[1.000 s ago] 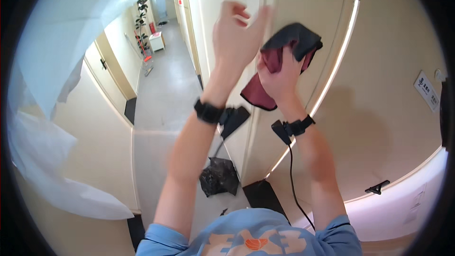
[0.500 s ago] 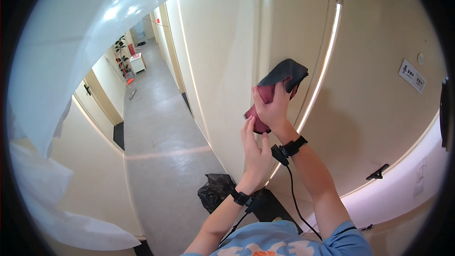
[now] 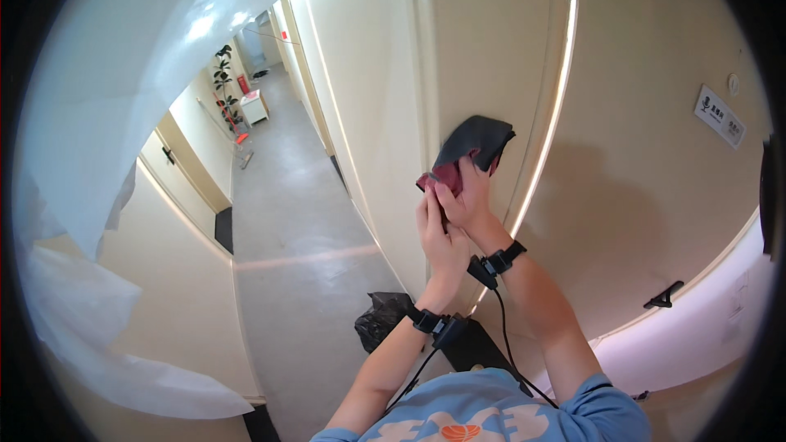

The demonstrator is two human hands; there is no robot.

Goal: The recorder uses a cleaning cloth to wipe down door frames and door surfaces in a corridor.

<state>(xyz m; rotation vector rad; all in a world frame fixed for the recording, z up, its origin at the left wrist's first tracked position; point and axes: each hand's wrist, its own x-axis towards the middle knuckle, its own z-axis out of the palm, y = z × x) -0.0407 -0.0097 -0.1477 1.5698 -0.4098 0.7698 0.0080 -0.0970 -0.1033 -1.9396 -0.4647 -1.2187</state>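
Observation:
A folded cloth (image 3: 479, 143), dark grey on one face and maroon on the other, is up against the cream door frame (image 3: 463, 49). My right hand (image 3: 470, 196) is closed on the maroon part, with the grey flap sticking out above the fingers. Just below and to the left, my left hand (image 3: 442, 247) has its fingers closed at the cloth's lower left end. The two hands touch near the thumbs. Folds and fingers hide part of the cloth. Each wrist wears a black strap with a cabled device.
On the right is a door panel (image 3: 622, 196) with a sign plate (image 3: 720, 116) and a black handle (image 3: 664, 295). A black plastic bag (image 3: 383, 321) lies on the grey corridor floor (image 3: 299, 221). Translucent sheeting (image 3: 155, 74) hangs at left; a white cabinet (image 3: 255, 106) stands far off.
My left hand has come up against my right and closed on the cloth's lower end. The maroon part that hung down is now bunched up between the hands. The view has shifted slightly.

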